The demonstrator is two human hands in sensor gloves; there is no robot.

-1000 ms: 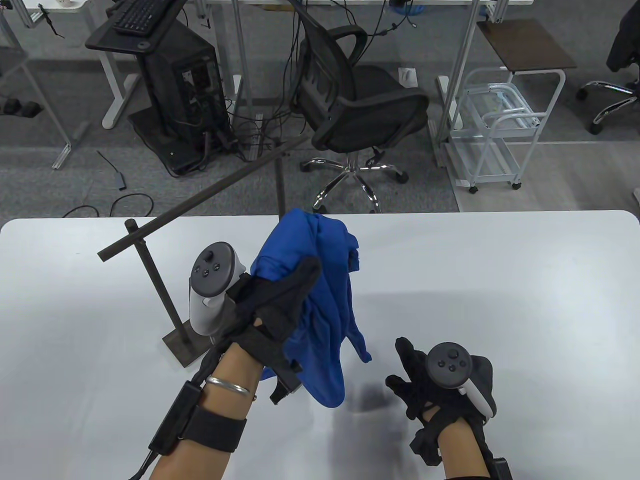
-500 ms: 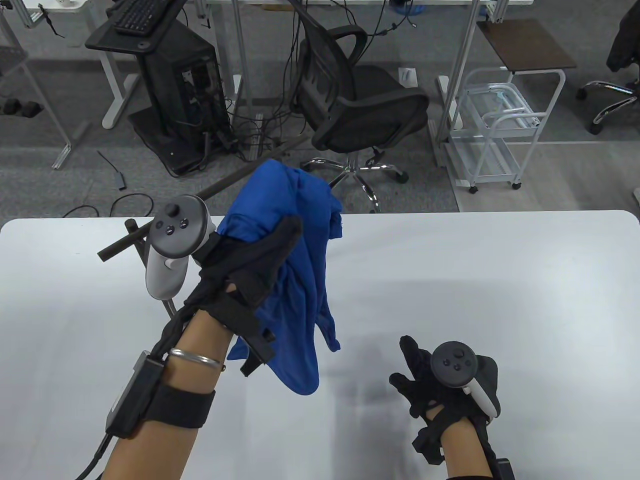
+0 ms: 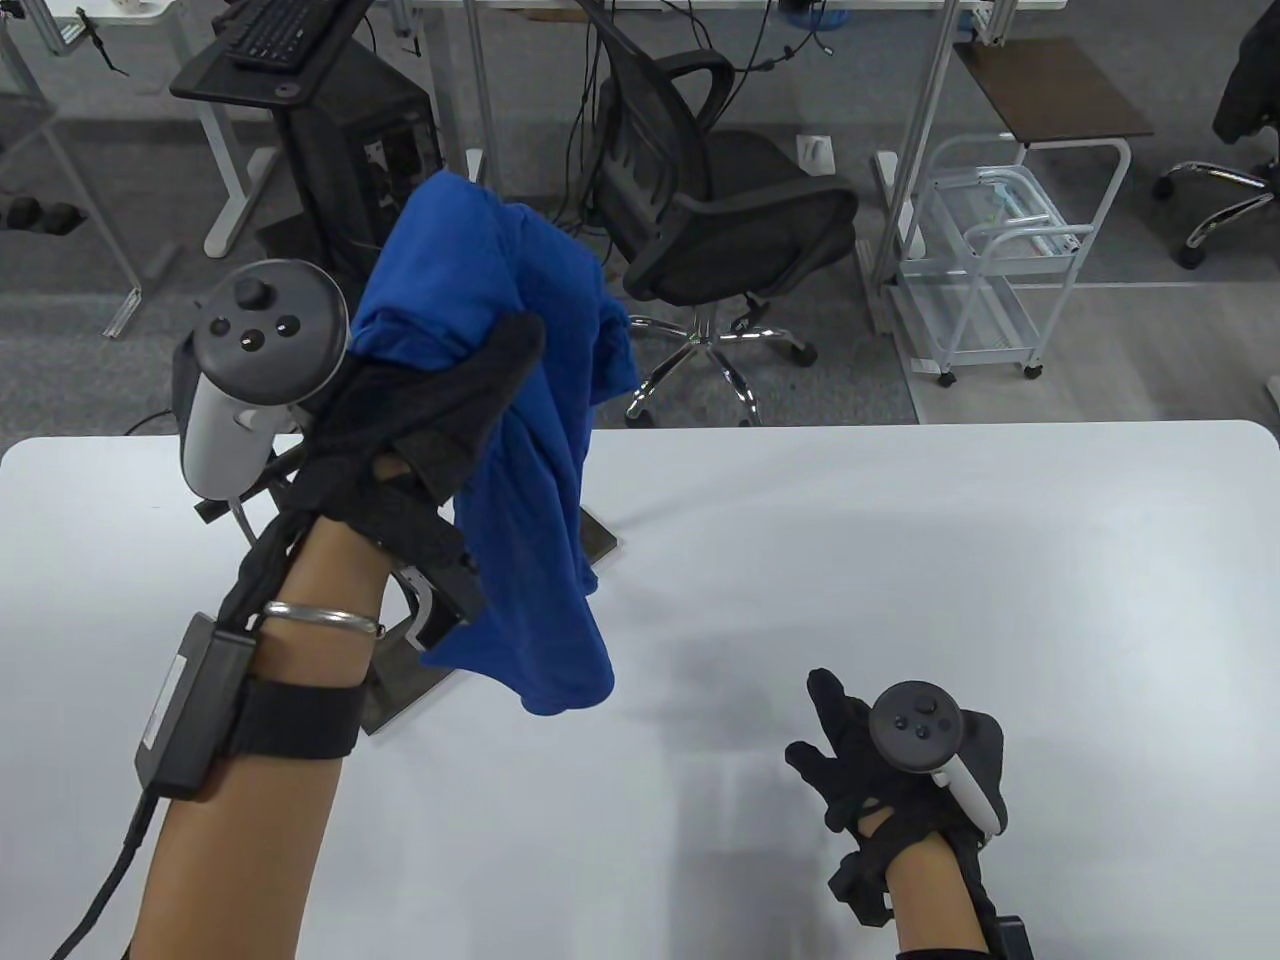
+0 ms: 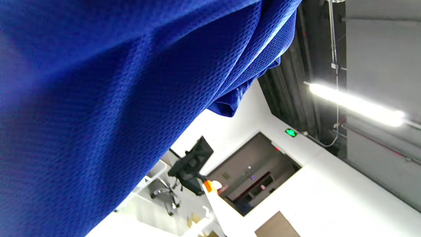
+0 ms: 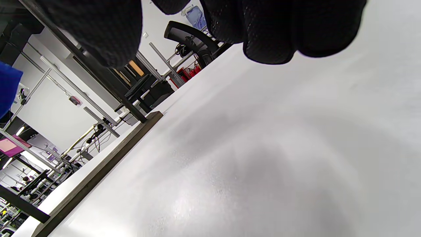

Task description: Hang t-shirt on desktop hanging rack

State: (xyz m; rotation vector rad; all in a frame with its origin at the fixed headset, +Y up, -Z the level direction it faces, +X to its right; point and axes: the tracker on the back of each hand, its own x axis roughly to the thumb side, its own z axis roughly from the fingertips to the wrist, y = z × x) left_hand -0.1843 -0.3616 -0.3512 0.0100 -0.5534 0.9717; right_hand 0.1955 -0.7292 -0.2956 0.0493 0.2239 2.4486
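My left hand (image 3: 450, 380) grips a bunched blue t-shirt (image 3: 520, 420) and holds it high above the table's left side; the cloth hangs down from the hand. The shirt fills the left wrist view (image 4: 98, 98). The dark metal hanging rack is mostly hidden behind my left hand and the shirt; only its base plates (image 3: 603, 540) and one bar end (image 3: 207, 510) show. Its base also shows in the right wrist view (image 5: 98, 171). My right hand (image 3: 840, 740) is open and empty, fingers spread, low over the white table (image 3: 1000, 560) at the front right.
Beyond the table's far edge stand a black office chair (image 3: 720, 200), a white wire cart (image 3: 990, 260) and a computer tower on a stand (image 3: 340, 160). In the right wrist view my gloved fingers (image 5: 269, 33) hang just above the table surface.
My left hand has risen and moved left and away with the shirt, which now covers the rack's bar. The right hand has barely moved.
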